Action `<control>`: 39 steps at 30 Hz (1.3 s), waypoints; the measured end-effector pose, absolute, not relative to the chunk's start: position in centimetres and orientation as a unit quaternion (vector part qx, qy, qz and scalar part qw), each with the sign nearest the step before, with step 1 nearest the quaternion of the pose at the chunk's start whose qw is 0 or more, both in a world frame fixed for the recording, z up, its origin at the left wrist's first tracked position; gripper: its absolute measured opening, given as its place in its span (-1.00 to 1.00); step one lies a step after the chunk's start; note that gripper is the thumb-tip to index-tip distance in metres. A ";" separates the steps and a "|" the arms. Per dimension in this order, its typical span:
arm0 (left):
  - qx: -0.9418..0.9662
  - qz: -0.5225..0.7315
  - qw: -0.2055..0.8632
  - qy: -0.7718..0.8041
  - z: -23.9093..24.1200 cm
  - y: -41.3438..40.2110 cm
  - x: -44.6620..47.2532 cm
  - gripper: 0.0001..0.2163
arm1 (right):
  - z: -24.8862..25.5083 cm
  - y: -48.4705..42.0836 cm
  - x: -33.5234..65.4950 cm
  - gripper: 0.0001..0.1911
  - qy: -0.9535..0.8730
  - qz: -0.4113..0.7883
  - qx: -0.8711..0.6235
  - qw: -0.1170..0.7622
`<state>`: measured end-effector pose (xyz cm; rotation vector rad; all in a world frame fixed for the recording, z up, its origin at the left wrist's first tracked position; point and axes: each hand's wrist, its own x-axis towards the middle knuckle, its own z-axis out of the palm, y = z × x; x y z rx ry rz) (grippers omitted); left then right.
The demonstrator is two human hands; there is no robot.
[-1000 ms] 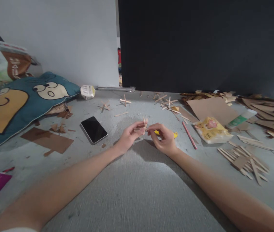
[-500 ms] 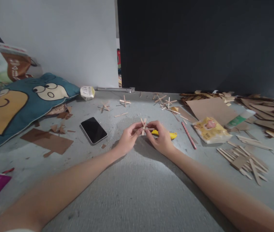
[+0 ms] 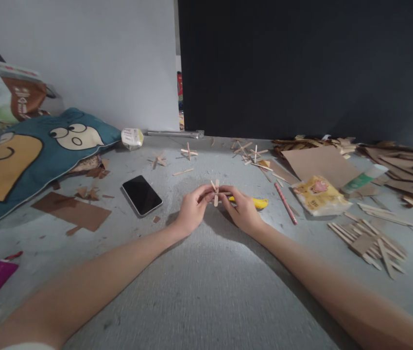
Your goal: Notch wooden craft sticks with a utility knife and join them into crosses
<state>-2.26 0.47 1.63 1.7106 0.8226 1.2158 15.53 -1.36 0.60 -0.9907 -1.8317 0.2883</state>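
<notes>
Pale wood makes up the small star-shaped piece of crossed flat sticks [image 3: 216,198], held between the two hands to the right of the white-edged, black-screened phone [image 3: 142,194] on the streaked grey surface [image 3: 192,291]. The left hand [image 3: 191,209] pinches the crosswise stick at the end nearer the phone, thumb and fingertips drawn together. The right hand [image 3: 242,209] has its thumb and fingers about the end farther from the phone; how firmly they press, I cannot tell. One flat stick runs up and down across the front, and another slants up beside it.

Done well, I judge, this calls for light, even pinches at the outer ends, leaving the crossing in sight so that any slip in angle shows. Turning one wrist against the other would probably twist the joint; whether glue sits there cannot be told. The pale wooden crossed-stick piece [image 3: 189,153], beyond the phone and to its right, could serve as a pattern. The bright yellow, curved object [image 3: 260,202], also right of the phone, lies close behind the right hand, so the knuckles are best held clear of it.
</notes>
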 end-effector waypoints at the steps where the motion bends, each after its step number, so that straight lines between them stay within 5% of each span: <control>1: 0.686 0.487 0.425 0.333 1.6 0.5 -2.2 -0.74 | 0.7 -1.3 15.5 -0.76 -0.755 0.125 -0.409 0.498; 17: 0.634 0.511 0.480 0.325 1.4 0.7 -2.1 -0.69 | 0.6 -1.2 15.4 -0.76 -0.718 0.192 -0.421 0.520; 23: 0.655 0.518 0.427 0.348 1.7 0.4 -2.1 -0.77 | 0.7 -1.1 15.6 -0.78 -0.718 0.223 -0.403 0.522; 32: 0.619 0.522 0.478 0.340 1.7 0.8 -2.0 -0.77 | 0.9 -1.3 14.6 -0.59 -0.629 0.462 -0.378 0.498; 39: 0.592 0.533 0.510 0.324 2.1 0.7 -1.9 -0.80 | 0.8 -1.4 14.3 -0.57 -0.583 0.532 -0.334 0.515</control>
